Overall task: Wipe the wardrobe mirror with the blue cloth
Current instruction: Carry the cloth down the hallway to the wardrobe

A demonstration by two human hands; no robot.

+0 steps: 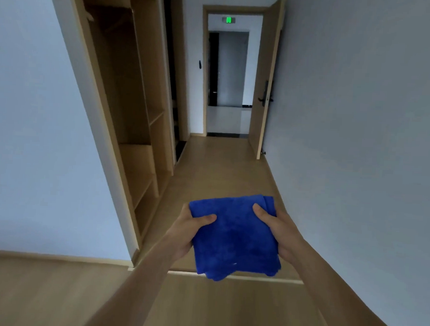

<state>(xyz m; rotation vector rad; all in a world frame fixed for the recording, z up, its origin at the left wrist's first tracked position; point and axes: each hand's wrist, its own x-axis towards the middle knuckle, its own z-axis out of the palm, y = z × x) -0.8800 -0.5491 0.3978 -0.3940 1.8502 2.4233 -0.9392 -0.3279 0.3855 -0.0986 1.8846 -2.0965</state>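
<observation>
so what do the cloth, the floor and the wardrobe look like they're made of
The cloth looks like soft microfibre or terry: fuzzy matte blue pile, folded in limp layers. The floor seems to be light wood-look boards, maybe laminate: faint plank lines, low sheen. The wardrobe looks like pale wood-grain board, veneered or laminated: flat matte panels and shelves.

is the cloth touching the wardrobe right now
No, the cloth is held between the left hand and right hand over the floor, well apart from the wardrobe.

Light wooden floor, pale threshold strip.
</observation>
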